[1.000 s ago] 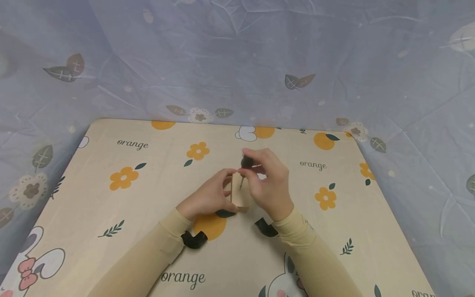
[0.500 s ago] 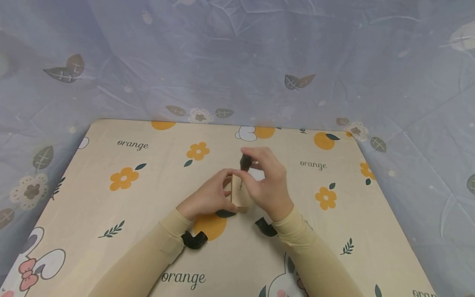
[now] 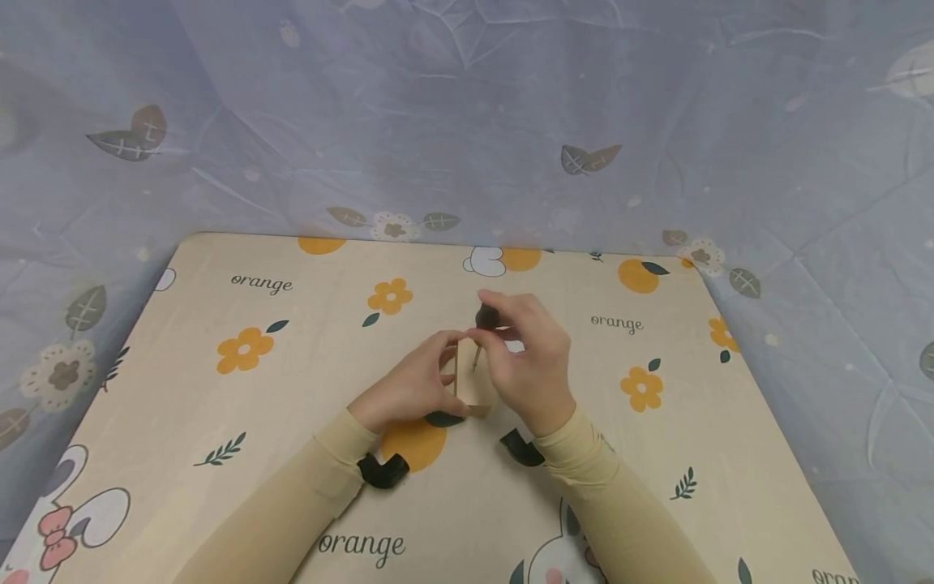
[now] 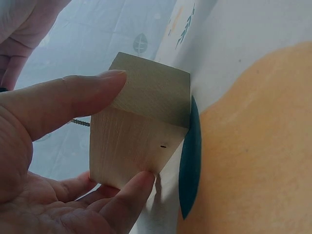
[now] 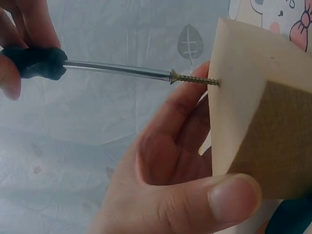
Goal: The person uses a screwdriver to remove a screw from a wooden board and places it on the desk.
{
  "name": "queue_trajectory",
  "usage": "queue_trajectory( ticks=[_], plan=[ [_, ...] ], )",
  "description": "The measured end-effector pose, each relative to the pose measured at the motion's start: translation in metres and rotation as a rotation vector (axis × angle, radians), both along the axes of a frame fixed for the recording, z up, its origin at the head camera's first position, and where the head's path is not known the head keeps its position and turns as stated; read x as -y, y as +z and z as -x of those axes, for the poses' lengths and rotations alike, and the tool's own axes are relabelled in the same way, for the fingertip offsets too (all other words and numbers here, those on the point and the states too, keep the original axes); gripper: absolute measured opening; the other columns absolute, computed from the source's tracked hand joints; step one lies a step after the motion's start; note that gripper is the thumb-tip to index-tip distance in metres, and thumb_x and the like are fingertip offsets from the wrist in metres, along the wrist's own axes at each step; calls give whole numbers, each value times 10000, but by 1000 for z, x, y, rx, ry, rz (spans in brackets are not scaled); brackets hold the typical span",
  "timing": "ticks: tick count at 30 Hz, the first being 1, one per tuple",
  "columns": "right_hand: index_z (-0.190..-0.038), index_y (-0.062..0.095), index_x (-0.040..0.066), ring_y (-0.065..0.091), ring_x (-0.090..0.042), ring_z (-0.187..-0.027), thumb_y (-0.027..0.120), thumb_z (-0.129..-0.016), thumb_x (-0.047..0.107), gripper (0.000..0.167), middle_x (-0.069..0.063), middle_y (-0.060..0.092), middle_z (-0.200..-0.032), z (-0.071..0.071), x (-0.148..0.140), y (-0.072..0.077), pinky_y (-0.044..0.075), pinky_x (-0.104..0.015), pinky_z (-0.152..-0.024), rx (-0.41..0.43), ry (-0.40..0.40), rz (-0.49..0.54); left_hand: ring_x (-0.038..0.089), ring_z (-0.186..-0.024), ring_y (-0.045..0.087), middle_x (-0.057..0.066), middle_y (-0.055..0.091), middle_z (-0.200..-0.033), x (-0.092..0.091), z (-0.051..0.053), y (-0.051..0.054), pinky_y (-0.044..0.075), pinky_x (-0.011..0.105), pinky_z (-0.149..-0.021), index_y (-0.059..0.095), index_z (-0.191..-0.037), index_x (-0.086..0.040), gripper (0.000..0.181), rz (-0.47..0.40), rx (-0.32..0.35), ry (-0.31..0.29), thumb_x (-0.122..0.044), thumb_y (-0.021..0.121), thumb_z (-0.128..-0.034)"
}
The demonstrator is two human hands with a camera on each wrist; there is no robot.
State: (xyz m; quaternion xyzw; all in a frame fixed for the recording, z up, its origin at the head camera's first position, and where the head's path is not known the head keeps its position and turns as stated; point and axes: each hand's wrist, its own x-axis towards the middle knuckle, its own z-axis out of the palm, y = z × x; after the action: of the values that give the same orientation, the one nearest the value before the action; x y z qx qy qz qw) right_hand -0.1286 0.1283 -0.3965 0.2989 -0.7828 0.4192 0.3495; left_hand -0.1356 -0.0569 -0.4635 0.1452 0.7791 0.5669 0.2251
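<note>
A pale wooden block [image 3: 474, 388] stands on the patterned table, gripped by my left hand [image 3: 409, 385], its thumb [image 4: 92, 92] on one face and fingers along another. My right hand [image 3: 533, 357] pinches the dark handle of a screwdriver [image 3: 487, 316] above the block. In the right wrist view the screwdriver's metal shaft [image 5: 117, 69] meets the head of a brass-coloured screw [image 5: 195, 79], whose tip is in the block's face [image 5: 234, 97]. Most of the screw's thread shows outside the wood. A small slot-like hole [image 4: 163, 146] marks another face.
A black curved piece [image 3: 383, 471] lies by the left sleeve, and another black piece [image 3: 522, 448] lies by the right cuff. A grey-blue patterned sheet [image 3: 467, 122] hangs behind the table's far edge [image 3: 430, 243].
Fingers of my right hand have shifted on the handle, and the hand moved slightly left, then back right. The left hand and block look the same.
</note>
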Motion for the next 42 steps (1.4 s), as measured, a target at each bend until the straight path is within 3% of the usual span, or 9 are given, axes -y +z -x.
queue_trajectory(
  ticks=[10, 19, 29, 42],
  plan=[
    [-1313, 705, 14, 790, -243, -891, 775, -916, -77, 414, -145, 774, -1142, 1, -2, 0, 696, -269, -753, 29, 46, -6, 290, -1621, 377, 85, 371, -1717, 0, 0, 1, 552, 442, -1168, 335, -1631, -97, 1092, 20, 4, 3, 13, 944, -731],
    [-1282, 708, 30, 705, -223, -912, 905, -832, 0, 492, -148, 691, -1076, 2, 1, -1, 693, -293, -741, 39, 52, 33, 295, -1632, 353, 46, 352, -1722, 1, -1, 0, 540, 458, -1181, 373, -1612, -157, 1044, 13, 8, 2, 4, 933, -746],
    [-1231, 748, 18, 721, -238, -876, 884, -840, -31, 417, -148, 681, -950, 2, 0, 0, 690, -266, -728, 18, 40, 56, 298, -1632, 353, 62, 372, -1709, 1, -1, 2, 542, 452, -1181, 363, -1616, -128, 1062, -7, 0, -4, 21, 935, -733],
    [-1288, 735, 13, 763, -243, -889, 767, -901, -112, 407, -149, 752, -1056, 2, -1, 0, 693, -252, -778, 79, 86, 75, 314, -1616, 384, 100, 370, -1719, 1, 0, 3, 553, 436, -1165, 325, -1637, -103, 1100, 29, 18, 2, -5, 947, -735]
  ],
)
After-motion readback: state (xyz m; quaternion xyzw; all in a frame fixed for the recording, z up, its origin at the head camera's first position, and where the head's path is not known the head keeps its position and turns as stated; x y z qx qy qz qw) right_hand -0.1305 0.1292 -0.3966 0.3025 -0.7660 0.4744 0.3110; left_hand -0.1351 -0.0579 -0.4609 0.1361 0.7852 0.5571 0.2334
